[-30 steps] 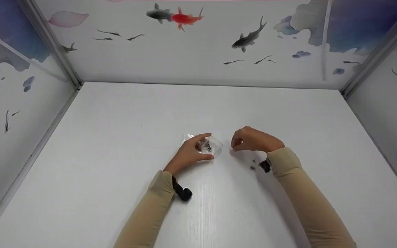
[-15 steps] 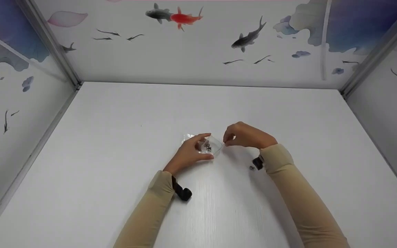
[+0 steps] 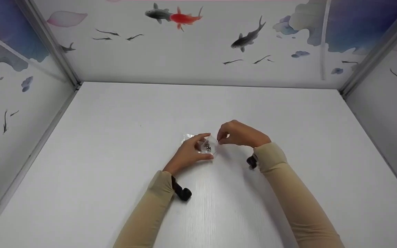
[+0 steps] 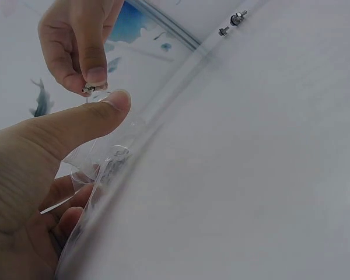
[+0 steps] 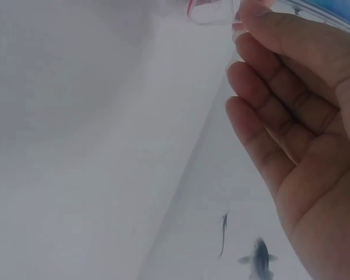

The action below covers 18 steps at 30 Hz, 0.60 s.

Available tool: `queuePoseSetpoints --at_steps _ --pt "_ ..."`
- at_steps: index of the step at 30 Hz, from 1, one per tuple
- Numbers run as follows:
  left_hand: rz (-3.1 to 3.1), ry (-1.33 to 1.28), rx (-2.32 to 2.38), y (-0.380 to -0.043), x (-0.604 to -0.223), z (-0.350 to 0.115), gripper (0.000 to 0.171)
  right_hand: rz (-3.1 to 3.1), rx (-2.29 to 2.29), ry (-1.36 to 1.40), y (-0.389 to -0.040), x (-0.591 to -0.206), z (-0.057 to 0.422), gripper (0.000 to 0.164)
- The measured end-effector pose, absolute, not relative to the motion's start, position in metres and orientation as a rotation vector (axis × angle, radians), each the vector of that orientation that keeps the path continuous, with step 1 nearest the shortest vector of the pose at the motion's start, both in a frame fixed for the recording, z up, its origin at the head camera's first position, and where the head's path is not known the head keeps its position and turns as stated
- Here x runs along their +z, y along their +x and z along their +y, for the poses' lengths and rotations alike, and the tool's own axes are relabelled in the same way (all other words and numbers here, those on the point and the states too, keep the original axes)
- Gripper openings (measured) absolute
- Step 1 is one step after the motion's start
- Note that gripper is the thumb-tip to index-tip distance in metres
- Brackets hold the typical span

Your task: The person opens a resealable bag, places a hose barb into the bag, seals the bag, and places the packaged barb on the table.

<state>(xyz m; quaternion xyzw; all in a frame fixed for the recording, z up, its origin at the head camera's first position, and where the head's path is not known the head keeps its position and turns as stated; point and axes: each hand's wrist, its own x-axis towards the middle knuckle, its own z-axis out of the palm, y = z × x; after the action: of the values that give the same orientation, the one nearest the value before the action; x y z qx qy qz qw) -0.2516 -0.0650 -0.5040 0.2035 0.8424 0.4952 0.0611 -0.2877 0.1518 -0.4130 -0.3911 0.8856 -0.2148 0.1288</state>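
From the head, a white tabletop [image 3: 167, 110] meets a back panel [image 3: 115, 65] printed with fish. About midway between the tabletop's left and right edges, well apart from the far edge, the left hand [image 3: 186, 155] curves its thumb and fingers widely around a clear plastic bag [image 3: 213, 141] with metal screws [image 3: 208, 147] inside. The right hand [image 3: 241, 134] comes in from the right edge's side, thumb and fingertips pinched narrow at the bag's mouth; what they hold is too small to tell here. A black wrist camera [image 3: 251, 161] on the right sleeve [image 3: 271, 157] nearly covers a grey speck on the tabletop.

The left wrist view shows the pinched item plainly: a small metal screw [image 4: 88, 89] between the right thumb and fingertips, just beside the tip of the left thumb. The bag hangs between the left thumb and fingers, its contents blurred. Loose screws [image 4: 237, 18] lie on the tabletop, well apart from the bag; their exact number is unclear.

The right wrist view alone shows a red strip [image 5: 190, 9] along the bag's edge. The other right fingers bend loosely, apart from the pinch, and the screw itself is hidden
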Motion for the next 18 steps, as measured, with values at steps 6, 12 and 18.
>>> queuePoseSetpoints --at_steps 6,12,18 --pt "2.538 0.595 1.487 -0.2518 -0.5037 -0.0650 0.077 2.565 -0.638 -1.209 -0.2873 -0.4127 0.1481 0.012" --pt "2.540 0.584 1.468 -0.2520 -0.5032 -0.0653 0.078 2.557 -0.649 -1.276 -0.2869 -0.4124 0.1474 0.014" --pt "2.548 0.584 1.464 -0.2522 -0.5034 -0.0652 0.078 2.573 -0.606 -1.238 -0.2861 -0.4117 0.1490 0.015"
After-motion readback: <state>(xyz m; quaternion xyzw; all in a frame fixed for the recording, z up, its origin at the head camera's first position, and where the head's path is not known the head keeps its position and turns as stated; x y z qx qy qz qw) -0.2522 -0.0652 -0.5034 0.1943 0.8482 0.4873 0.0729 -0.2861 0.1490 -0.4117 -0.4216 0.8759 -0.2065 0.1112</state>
